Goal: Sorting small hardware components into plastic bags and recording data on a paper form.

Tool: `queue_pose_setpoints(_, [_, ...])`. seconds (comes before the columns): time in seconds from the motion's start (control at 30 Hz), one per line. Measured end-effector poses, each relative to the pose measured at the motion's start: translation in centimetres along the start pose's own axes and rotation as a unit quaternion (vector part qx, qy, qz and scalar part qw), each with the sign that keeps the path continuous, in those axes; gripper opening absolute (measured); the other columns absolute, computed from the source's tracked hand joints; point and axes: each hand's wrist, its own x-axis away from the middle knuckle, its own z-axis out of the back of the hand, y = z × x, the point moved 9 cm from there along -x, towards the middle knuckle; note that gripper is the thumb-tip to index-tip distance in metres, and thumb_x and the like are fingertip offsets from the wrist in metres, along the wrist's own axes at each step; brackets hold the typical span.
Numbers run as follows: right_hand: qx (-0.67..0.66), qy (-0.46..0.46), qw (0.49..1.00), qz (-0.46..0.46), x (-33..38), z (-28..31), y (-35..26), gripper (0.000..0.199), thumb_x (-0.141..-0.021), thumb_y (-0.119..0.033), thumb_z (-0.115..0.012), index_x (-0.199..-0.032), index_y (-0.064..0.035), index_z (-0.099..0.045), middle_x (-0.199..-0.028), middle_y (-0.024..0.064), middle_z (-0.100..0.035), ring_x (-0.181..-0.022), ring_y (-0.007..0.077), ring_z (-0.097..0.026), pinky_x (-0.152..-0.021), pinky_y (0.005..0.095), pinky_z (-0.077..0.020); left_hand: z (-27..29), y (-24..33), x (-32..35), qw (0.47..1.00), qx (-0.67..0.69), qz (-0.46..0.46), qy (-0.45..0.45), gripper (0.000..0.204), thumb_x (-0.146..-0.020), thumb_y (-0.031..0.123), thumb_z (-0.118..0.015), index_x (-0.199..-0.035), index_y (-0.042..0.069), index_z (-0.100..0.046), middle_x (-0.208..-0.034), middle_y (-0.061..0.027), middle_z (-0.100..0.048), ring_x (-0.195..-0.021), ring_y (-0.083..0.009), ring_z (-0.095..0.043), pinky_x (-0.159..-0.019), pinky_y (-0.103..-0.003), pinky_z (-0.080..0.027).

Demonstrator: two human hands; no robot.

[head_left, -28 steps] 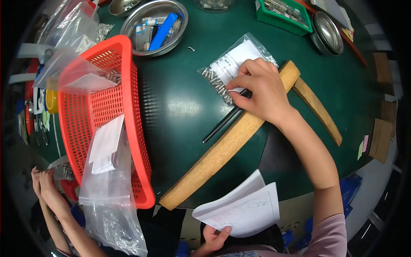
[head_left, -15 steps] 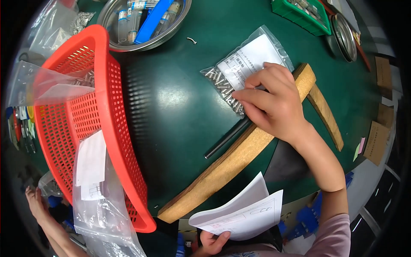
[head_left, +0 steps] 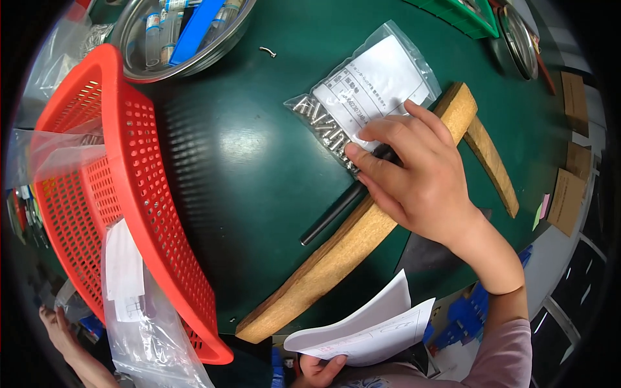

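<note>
1. Nearest, bottom edge: left hand [head_left: 320,372], grip closed on folded white paper sheets [head_left: 362,330], held off the counter, well apart from the bag.
2. Above that: right hand [head_left: 414,178] reaching fwd over a long tan wooden strip [head_left: 343,249], palm down, fingers spread and flat, clamped on nothing; fingertips [head_left: 354,152] pressing the near edge of the clear plastic bag [head_left: 365,90].
3. Bag flat on the green counter [head_left: 246,142], white label up, small metal parts bunched along its lower-left side; lies up-left of the palm, long axis lower-left to upper-right, roughly parallel to the strip.
4. Thin black rod [head_left: 330,220] part-hidden under the right hand, same diagonal.
5. Left: red mesh basket [head_left: 129,174] w/ more bags. Far: steel bowl [head_left: 187,35].
</note>
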Motion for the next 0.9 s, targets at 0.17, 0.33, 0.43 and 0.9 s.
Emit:
queue_pose_setpoints(0.17, [-0.009,0.006,1.000,-0.019,0.1,-0.1,0.1,0.013,-0.063,-0.010,-0.063,-0.075,-0.0049,-0.061,-0.087,0.0035,-0.051,-0.082,0.0189,-0.051,-0.086,0.0379,-0.0381,0.3,-0.2,-0.1,1.000,-0.014,-0.007,-0.004,0.031,-0.074,0.002,-0.055,-0.104,-0.005,-0.049,-0.094,-0.0112,-0.056,-0.089,-0.0198,-0.052,-0.079,-0.031,-0.039])
queue_pose_setpoints(0.33, [-0.037,0.000,0.999,-0.031,0.5,0.0,0.3,0.020,-0.065,-0.010,-0.062,-0.084,-0.0047,-0.060,-0.088,0.0045,-0.052,-0.084,0.0198,-0.051,-0.087,0.0386,-0.0365,0.3,-0.1,-0.4,1.000,-0.013,-0.020,0.001,0.035,-0.075,0.006,-0.054,-0.107,-0.005,-0.045,-0.103,-0.0139,-0.052,-0.091,-0.0201,-0.049,-0.082,-0.030,-0.036])
queue_pose_setpoints(0.43, [-0.058,-0.015,0.998,-0.034,0.9,0.9,0.0,0.029,-0.066,-0.011,-0.060,-0.094,-0.0048,-0.058,-0.093,0.0062,-0.052,-0.086,0.0213,-0.051,-0.087,0.0360,-0.0358,-0.4,0.6,-0.2,0.999,0.014,-0.047,-0.014,0.047,-0.073,0.005,-0.056,-0.115,-0.007,-0.039,-0.112,-0.0163,-0.049,-0.104,-0.0224,-0.046,-0.090,-0.032,-0.032])
queue_pose_setpoints(0.9, [-0.725,-0.107,0.631,-0.256,13.7,6.1,-7.1,0.048,-0.073,-0.008,-0.061,-0.114,0.0032,-0.039,-0.103,0.0115,-0.053,-0.096,0.0142,-0.051,-0.079,0.0268,-0.0430,-4.1,6.7,4.2,0.963,0.070,-0.256,0.043,0.042,-0.077,0.004,-0.054,-0.114,-0.006,-0.036,-0.112,-0.0125,-0.047,-0.100,-0.0163,-0.046,-0.087,-0.029,-0.035])
